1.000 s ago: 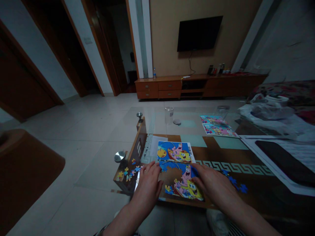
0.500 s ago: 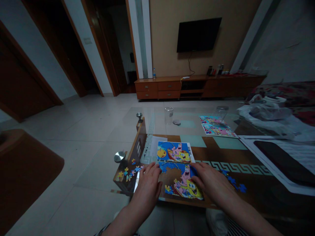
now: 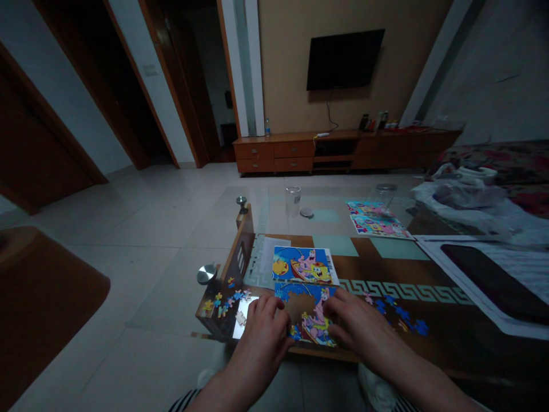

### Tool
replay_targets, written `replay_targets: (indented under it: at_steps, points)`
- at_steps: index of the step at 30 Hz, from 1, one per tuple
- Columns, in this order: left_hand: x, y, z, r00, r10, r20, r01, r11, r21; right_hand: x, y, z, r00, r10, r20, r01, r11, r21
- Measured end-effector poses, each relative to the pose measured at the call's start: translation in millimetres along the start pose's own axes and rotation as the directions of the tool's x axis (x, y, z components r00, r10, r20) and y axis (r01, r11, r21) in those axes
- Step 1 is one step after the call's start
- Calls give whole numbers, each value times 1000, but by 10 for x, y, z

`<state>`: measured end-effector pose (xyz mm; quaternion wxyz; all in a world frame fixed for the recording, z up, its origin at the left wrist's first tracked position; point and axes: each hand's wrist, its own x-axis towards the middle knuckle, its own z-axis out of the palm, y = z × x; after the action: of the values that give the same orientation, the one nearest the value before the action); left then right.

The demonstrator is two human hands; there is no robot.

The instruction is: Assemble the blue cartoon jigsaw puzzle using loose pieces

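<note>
Left hand (image 3: 261, 337) placed over the near left corner of a partly assembled SpongeBob jigsaw puzzle (image 3: 306, 303), its fingers (image 3: 270, 306) spread and curved, tips lowered at the puzzle's edge. Right hand (image 3: 364, 326) set over the puzzle's right side, its fingers (image 3: 337, 312) likewise spread and curved, with no pinch visible on either hand and anything beneath the fingertips hidden. Puzzle laid flat near the close edge of a glass-topped surface (image 3: 300, 200), with a brown patterned layer beneath the glass; blue sections assembled along the far side, brown backing exposed in the gap, and a pink starfish figure filled in toward the near side. Just beyond it, a picture card (image 3: 302, 266) of the same scene, beside a white paper sheet (image 3: 268, 254). Loose puzzle pieces (image 3: 225, 300) scattered left of the left hand, around a small white shiny sheet (image 3: 244, 317); more loose pieces (image 3: 398, 312) strewn right of the right hand. Farther along the glass, a clear jar (image 3: 293, 201), a round lid (image 3: 306, 212) and a second puzzle picture (image 3: 377, 220).
</note>
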<state>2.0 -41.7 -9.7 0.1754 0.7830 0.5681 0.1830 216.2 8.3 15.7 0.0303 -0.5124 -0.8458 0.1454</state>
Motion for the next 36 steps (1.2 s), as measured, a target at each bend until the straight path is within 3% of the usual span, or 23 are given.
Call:
replay_targets:
  at_steps: [9, 21, 27, 36]
  points:
    - [0, 45, -42, 1000, -20, 20, 21, 999, -25, -1, -19, -52, 1000, -6, 11, 6, 1000, 6]
    - [11, 3, 19, 999, -30, 41, 30, 999, -18, -35, -250, 87, 983, -176, 50, 163, 968, 191]
    - [16, 11, 5, 998, -38, 48, 39, 999, -24, -18, -264, 126, 977, -199, 77, 191, 976, 101]
    - [17, 16, -7, 998, -27, 60, 27, 1000, -13, -35, -322, 22, 977, -173, 128, 164, 983, 80]
